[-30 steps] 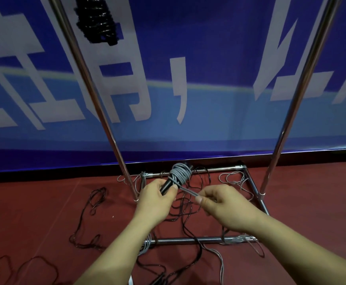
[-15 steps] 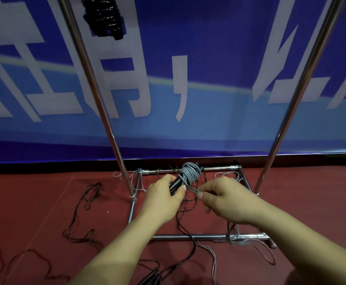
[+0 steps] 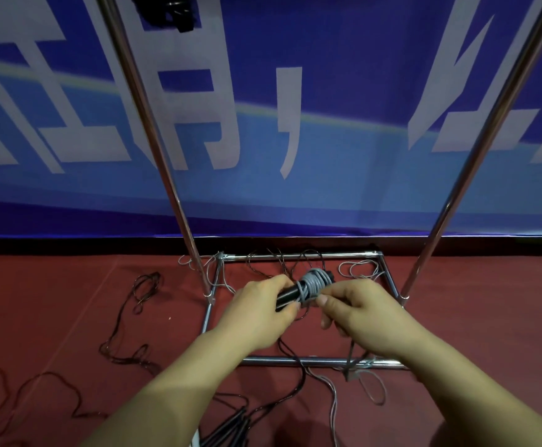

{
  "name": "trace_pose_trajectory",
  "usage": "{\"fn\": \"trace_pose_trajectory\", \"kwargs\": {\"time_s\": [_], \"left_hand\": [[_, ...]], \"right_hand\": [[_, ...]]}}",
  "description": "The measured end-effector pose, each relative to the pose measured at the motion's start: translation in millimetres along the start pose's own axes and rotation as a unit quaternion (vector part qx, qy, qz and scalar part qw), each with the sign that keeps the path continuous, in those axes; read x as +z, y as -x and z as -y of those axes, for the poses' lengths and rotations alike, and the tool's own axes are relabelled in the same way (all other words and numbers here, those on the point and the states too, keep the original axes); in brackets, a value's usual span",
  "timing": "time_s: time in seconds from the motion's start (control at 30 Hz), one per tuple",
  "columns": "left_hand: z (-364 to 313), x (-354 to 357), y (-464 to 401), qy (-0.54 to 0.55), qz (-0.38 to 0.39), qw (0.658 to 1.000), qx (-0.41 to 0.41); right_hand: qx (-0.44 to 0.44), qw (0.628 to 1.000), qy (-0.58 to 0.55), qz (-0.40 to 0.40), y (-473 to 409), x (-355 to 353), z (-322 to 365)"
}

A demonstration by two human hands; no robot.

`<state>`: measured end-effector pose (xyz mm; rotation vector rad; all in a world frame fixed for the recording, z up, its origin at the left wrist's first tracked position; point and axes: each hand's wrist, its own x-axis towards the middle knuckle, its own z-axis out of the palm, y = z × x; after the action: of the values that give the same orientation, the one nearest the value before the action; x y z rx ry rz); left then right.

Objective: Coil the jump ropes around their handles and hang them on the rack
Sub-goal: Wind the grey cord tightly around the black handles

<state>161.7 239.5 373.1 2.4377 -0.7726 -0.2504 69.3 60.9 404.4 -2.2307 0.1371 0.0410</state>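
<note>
grey rope half wound on black handles, both hands on it

your left hand (image 3: pixel 256 312), at the centre of the frame, has its fingers curled round the black handles (image 3: pixel 287 294), gripping them near their lower end so they tilt up and to the right. your right hand (image 3: pixel 356 312), just beside it, pinches the grey rope (image 3: pixel 316 283) between thumb and forefinger close against the bundle, with the other fingers curled under. the wound part of the grey rope sits as a thick coil round the upper end of the handles, between your two hands.

from under your right hand a loose length of the same grey rope drops down over the front bar of the rack (image 3: pixel 295 361) and trails in loops on the red floor (image 3: pixel 53 301) at the lower right of the frame. the rack's base is a chrome rectangle lying on the floor directly below your hands; two chrome uprights rise from its left and right sides to the top of the frame.

more grey loops lie round the back corners of the base. dark ropes (image 3: pixel 134 317) sprawl over the floor at the left, and another pair of black handles (image 3: pixel 227 429) lies at the bottom centre. at the upper left a coiled black rope (image 3: pixel 169 11) hangs beside the left upright, in front of the blue banner (image 3: pixel 327 91) with white characters.
</note>
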Motion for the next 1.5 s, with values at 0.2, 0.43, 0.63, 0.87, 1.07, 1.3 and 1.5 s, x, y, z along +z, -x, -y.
{"fn": "trace_pose_trajectory", "kwargs": {"time_s": [0.2,0.43,0.63,0.87,1.07,1.3,1.5], "left_hand": [[-5,-2,3,-0.060,0.069,0.995,0.039],[-7,-8,7,-0.069,0.122,0.989,0.057],[-9,-14,12,0.019,0.228,0.972,0.060],[-8,-26,18,0.200,0.342,0.916,0.064],[-11,-30,19,0.375,0.305,0.874,0.055],[-11,-22,10,0.540,0.172,0.823,-0.030],[-3,-10,-3,0.528,0.048,0.838,-0.128]], "right_hand": [[-0.016,0.994,0.100,-0.034,-7,6,-10],[-0.006,0.993,0.091,-0.074,-13,5,-14],[0.058,0.998,-0.025,-0.001,-17,4,-22],[0.026,0.979,-0.162,0.122,-19,-7,-33],[0.024,0.930,-0.339,0.139,-28,-6,-42],[0.029,0.949,-0.310,0.042,-31,10,-35],[0.012,0.998,-0.058,0.023,-30,14,-28]]}}
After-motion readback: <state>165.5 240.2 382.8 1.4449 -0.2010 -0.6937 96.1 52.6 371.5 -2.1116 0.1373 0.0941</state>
